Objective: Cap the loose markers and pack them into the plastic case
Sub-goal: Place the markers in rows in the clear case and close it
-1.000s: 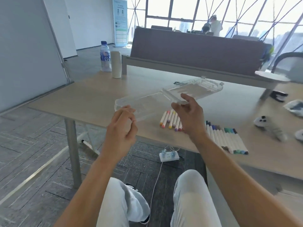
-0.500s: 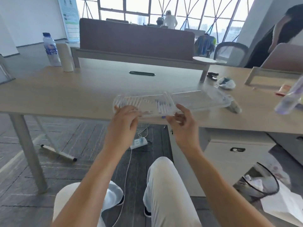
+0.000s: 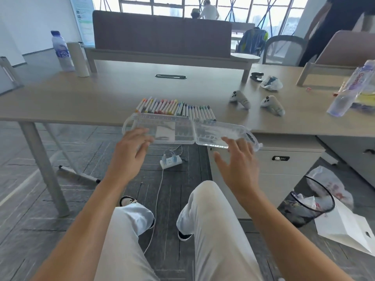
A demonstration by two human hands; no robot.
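Plastic case (image 3: 174, 129) now opened flat; both hands' fingers (image 3: 233, 142) released

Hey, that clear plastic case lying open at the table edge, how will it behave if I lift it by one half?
The case looks thin and empty, so probably light. Its two halves meet at a middle hinge, so the free half would likely swing. It overhangs the table edge, so it may tip.
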